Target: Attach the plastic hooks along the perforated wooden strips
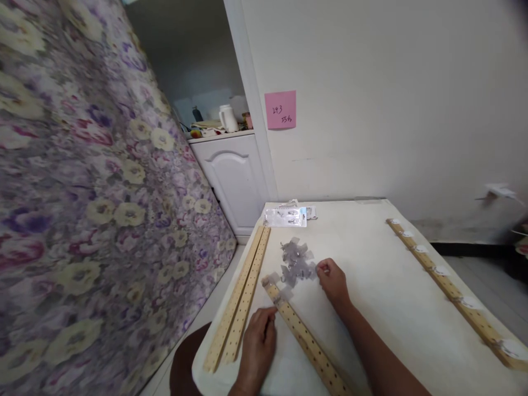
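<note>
A wooden strip with rows of holes (303, 333) runs slantwise toward me, with clear plastic pieces lying at its far end. My left hand (258, 344) is curled beside its left edge, fingertips at the wood; anything inside the fingers is hidden. Beyond the strip lies a loose pile of small see-through grey plastic pieces (296, 258) with thin, shiny bits among them. At the pile's right edge, my right hand (333, 283) pinches what looks like one small clear piece, mostly covered by the fingers.
Two more perforated strips (241, 294) lie along the table's left side. Another strip (447, 286) with several white round pieces follows the right edge. A clear blister pack (284, 216) sits at the back. A flowered curtain (94, 209) hangs left; a wall (371, 110) stands behind.
</note>
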{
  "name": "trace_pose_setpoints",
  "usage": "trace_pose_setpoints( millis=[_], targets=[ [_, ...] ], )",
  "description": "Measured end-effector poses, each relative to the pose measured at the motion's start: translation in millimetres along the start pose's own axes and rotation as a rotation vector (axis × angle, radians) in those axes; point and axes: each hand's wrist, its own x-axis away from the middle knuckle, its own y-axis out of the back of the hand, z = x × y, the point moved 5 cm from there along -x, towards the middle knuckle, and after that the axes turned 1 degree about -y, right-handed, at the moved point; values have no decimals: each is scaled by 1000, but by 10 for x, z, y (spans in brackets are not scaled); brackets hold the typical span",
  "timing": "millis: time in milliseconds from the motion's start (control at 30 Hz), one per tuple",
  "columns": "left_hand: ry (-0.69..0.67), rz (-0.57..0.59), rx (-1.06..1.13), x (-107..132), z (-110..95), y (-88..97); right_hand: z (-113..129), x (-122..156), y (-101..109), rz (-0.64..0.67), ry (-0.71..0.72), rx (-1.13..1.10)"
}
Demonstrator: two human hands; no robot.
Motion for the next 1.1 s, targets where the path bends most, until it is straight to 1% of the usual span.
trace_pose_setpoints(
  millis=[133,200,267,367,433,533,633,700,800,1000,1100],
  targets=[
    [-6,3,3,-8,-15,-3,89,-25,192,-94,16,-101],
    [-11,-4,5,-6,-23,2,87,-40,246,-99,-7,-179],
    [-8,-17,13,-1,-24,13,71,-46,254,-58,-37,-273],
    [4,-33,41,10,-32,41,70,7,187,73,-71,-404],
    [12,-29,76,29,-56,48,93,98,113,169,-86,-462],
    [20,-9,139,91,-121,10,121,297,-37,331,-135,-550],
    [45,-8,161,178,-176,-68,111,513,-209,513,-204,-630],
    [62,-11,145,222,-196,-120,79,615,-292,578,-235,-606],
    [77,-26,103,243,-205,-155,23,683,-355,585,-268,-514],
    [68,-16,54,216,-200,-174,31,734,-352,566,-278,-430],
    [67,-4,47,216,-193,-182,44,777,-316,568,-230,-318]
  ],
)
